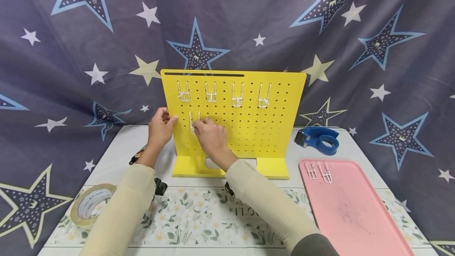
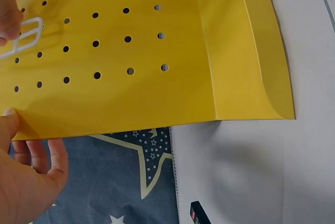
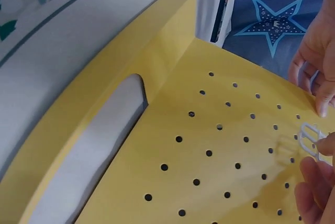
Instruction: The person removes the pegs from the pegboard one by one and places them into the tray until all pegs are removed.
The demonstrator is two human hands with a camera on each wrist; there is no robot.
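Left hand [image 1: 161,127] gripped the left edge of the yellow pegboard [image 1: 249,137], thumb on the front face and fingers behind the edge. Right hand [image 1: 213,135] pinched a white wire hook [image 1: 192,125] between thumb and fingers. The two hands were apart, both at the left part of the board. The held hook was at the front face, below the top row, its two prongs upward; whether they were seated in the holes could not be told.

Above it, four wire hooks [image 1: 237,97] hung in a spaced row across the upper board. The board was upright on its yellow base [image 1: 271,167], which rested on the white worktop [image 1: 121,145]. A floral runner [image 1: 185,216] lay in front of the base.

To the right, a pink tray [image 1: 348,216] carried two spare hooks [image 1: 325,173], side by side near its far left corner. A blue tape dispenser [image 1: 318,139] stood beyond the tray. At left, a roll of tape [image 1: 79,210] lay beside the left sleeve [image 1: 122,204]; a small dark object [image 1: 136,157], partly hidden, showed near the left wrist. Behind everything hung a dark star-printed cloth [image 1: 220,3].
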